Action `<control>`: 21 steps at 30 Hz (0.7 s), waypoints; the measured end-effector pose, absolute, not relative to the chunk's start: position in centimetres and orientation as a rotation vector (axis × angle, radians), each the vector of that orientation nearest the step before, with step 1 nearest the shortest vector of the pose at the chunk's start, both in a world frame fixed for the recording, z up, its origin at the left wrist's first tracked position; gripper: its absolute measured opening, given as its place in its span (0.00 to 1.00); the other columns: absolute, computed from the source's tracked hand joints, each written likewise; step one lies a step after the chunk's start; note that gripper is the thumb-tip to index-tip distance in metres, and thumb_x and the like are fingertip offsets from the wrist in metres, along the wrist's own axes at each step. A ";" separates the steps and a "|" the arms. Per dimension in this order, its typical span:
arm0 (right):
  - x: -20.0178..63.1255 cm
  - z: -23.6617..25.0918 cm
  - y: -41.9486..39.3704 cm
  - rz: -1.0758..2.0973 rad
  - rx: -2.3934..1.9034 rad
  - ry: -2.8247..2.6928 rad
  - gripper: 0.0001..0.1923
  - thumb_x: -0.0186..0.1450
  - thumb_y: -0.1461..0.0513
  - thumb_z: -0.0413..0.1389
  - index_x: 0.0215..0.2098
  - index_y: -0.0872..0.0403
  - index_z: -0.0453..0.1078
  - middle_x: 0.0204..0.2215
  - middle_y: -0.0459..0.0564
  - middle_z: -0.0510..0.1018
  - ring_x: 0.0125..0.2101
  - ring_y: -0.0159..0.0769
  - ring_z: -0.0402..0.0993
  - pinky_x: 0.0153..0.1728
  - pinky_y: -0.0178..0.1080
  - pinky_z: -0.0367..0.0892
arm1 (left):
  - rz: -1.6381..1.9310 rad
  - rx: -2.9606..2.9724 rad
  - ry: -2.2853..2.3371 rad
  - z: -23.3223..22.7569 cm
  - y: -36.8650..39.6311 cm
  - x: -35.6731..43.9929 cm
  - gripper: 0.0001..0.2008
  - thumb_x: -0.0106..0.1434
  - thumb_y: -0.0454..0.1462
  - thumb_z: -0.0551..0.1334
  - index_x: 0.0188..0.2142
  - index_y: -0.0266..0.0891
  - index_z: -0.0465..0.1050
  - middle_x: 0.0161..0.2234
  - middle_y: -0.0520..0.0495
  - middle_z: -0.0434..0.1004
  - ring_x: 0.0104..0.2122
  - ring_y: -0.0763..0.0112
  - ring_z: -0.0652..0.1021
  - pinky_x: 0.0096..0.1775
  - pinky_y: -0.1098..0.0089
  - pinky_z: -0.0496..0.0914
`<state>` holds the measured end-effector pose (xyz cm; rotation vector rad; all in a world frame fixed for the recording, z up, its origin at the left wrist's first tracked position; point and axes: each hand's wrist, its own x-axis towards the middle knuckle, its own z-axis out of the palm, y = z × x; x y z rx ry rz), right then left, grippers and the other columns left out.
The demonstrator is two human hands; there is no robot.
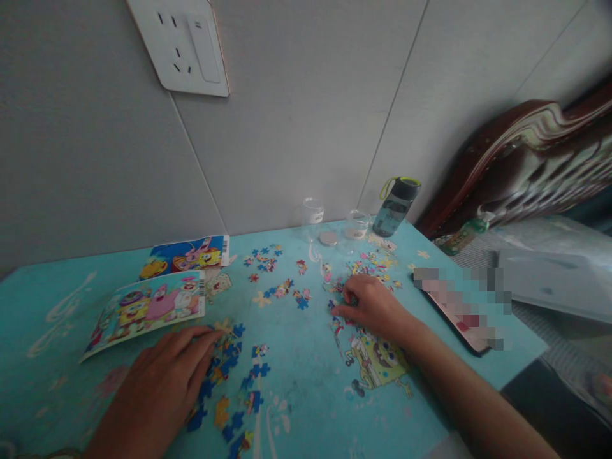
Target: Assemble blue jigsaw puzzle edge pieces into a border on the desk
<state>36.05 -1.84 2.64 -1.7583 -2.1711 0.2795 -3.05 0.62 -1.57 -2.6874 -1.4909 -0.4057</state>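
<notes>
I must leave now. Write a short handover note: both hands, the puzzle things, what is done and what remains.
Left hand: flat on a cluster of blue puzzle pieces, holding nothing.
Right hand: fingertips on loose pieces above the assembled cartoon section.
Reference picture cards lie at far left on the table.
Done: one joined section. Left: many scattered pieces.

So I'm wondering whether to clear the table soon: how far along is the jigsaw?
One joined section with a yellow cartoon figure lies by the right wrist. The right hand touches loose pieces at its top edge; the left hand rests flat on a scattered blue cluster. More loose pieces lie farther back, so most remains unassembled.
</notes>
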 end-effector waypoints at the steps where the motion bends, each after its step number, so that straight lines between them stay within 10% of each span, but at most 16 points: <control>1: 36.1 2.5 -1.8 0.272 -1.783 -2.162 0.19 0.62 0.48 0.63 0.27 0.52 0.64 0.27 0.46 0.73 0.30 0.36 0.68 0.33 0.36 0.58 | -0.413 -2.694 -1.488 -1.5 0.6 -3.0 0.19 0.67 0.41 0.50 0.47 0.43 0.78 0.47 0.42 0.78 0.44 0.56 0.78 0.47 0.55 0.73; 14: 36.5 2.5 -2.3 0.259 -1.762 -2.273 0.26 0.55 0.40 0.64 0.28 0.52 0.65 0.30 0.49 0.74 0.35 0.41 0.69 0.37 0.39 0.60 | -0.469 -2.687 -1.481 -1.0 0.6 -2.8 0.17 0.67 0.42 0.51 0.46 0.44 0.78 0.46 0.44 0.79 0.44 0.60 0.78 0.48 0.60 0.72; 21: 37.9 2.9 -1.8 0.093 -1.857 -2.110 0.11 0.65 0.53 0.61 0.32 0.51 0.72 0.33 0.50 0.75 0.37 0.41 0.70 0.40 0.41 0.61 | -0.520 -2.699 -1.501 -1.0 0.6 -2.7 0.18 0.68 0.44 0.51 0.45 0.45 0.78 0.45 0.44 0.79 0.43 0.59 0.79 0.48 0.60 0.72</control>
